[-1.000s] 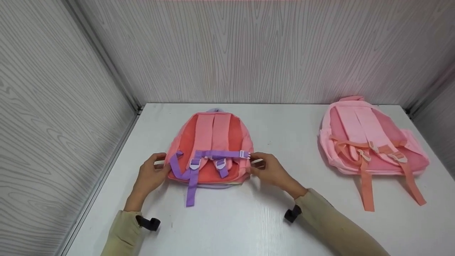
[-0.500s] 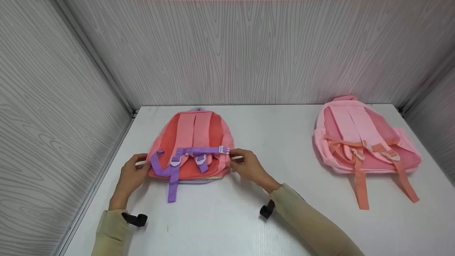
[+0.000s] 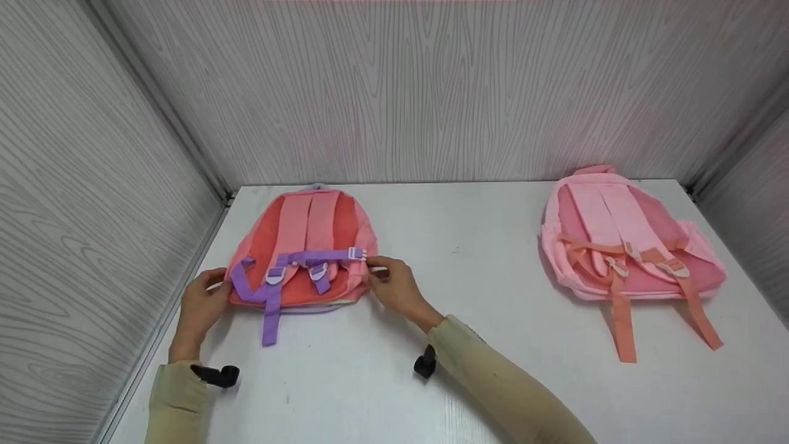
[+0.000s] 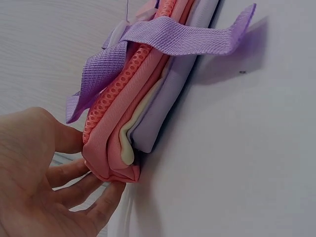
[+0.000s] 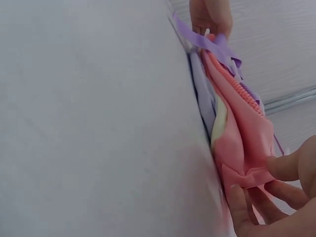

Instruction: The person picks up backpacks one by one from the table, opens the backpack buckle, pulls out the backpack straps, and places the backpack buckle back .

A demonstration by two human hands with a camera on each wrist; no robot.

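A small coral-pink backpack [image 3: 348, 216] lies on the left of the white table, its back panel and shoulder straps facing up. Purple webbing straps [image 3: 271, 314] with white buckles cross its lower part, and one strap end hangs over the bottom edge. My left hand [image 3: 202, 308] holds the bag's lower left corner; in the left wrist view its thumb [image 4: 66, 138] is on top and the fingers are at the side and beneath. My right hand [image 3: 397, 288] grips the opposite side, thumb and fingers on the pink side pocket [image 5: 242, 163] in the right wrist view.
A second, light pink backpack [image 3: 616, 216] lies at the right, back panel up, with orange straps [image 3: 624, 327] trailing toward the front. Grey wood-grain walls [image 3: 394, 92] stand behind and at both sides of the white table [image 3: 468, 246].
Both hands have slid the coral-pink backpack left along the table, toward the left wall. The view has shifted slightly; the light pink backpack lies still.
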